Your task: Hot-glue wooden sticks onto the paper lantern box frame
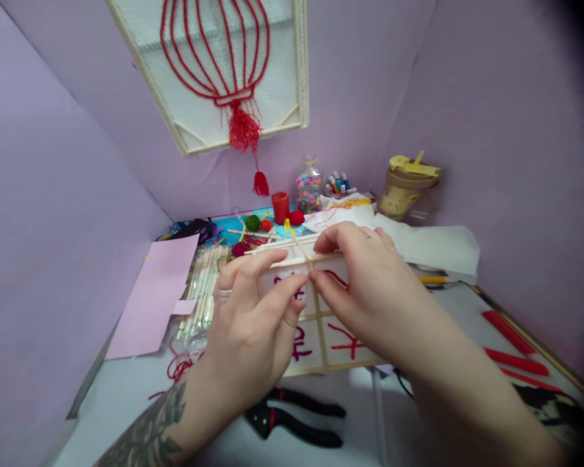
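Left hand [250, 311] is half-curled, can't tell if gripping – stick frame [323, 340] between the hands has its grid assembled, purple strokes [299, 344] then red strokes [353, 342] on, remaining joint work unclear – right hand [370, 285] pinches the top bar [299, 262].

I'm seeing a pale table [111, 402] holding loads of stuff: black-handled pliers [296, 426] are lying up front, a pink sheet [153, 298] and bagged sticks [205, 285] are sitting left, red strips [516, 361] are resting right.
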{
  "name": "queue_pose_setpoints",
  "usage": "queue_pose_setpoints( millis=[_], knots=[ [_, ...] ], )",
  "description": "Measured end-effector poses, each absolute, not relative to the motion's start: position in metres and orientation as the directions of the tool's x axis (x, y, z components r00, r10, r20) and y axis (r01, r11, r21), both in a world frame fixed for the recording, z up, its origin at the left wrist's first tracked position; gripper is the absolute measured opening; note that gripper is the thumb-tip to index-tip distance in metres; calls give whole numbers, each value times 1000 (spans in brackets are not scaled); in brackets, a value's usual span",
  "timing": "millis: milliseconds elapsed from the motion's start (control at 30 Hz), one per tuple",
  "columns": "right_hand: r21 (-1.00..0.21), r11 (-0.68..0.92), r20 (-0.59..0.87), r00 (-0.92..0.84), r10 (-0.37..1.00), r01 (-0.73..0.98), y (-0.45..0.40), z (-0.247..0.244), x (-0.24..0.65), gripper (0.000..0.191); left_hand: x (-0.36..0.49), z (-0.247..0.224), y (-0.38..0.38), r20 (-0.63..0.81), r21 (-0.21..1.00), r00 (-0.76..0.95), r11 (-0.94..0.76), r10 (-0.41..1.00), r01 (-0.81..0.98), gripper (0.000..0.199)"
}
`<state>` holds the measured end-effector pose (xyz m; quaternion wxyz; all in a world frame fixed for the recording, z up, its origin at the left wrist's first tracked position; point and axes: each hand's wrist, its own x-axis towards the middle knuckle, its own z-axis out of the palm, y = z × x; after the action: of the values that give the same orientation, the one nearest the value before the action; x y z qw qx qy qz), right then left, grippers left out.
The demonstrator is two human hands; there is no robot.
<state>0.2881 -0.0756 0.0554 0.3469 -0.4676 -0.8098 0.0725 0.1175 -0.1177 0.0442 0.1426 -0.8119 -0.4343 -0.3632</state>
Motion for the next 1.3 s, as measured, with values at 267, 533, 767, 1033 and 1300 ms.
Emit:
queue_pose_setpoints(
  millis=[267,533,767,1033,1300],
  knots=[
    [-424,562,508,-326,797,710,-75,53,288,10,122,42,-116,710,97,340,-563,617,821,25],
    [-445,559,499,-324,804,700,-75,53,288,9,124,43,-115,698,108,329,-547,637,830,25],
    [-455,545,489,-314,814,704,-76,55,288,9,124,45,-114,698,89,336,-542,632,836,28],
    [-457,552,519,-295,802,697,-75,54,286,11,129,49,-111,702,58,335,-520,628,852,25],
    [-450,560,522,-303,797,696,-74,53,287,11,125,48,-114,756,188,204,-506,622,842,24]
  ],
)
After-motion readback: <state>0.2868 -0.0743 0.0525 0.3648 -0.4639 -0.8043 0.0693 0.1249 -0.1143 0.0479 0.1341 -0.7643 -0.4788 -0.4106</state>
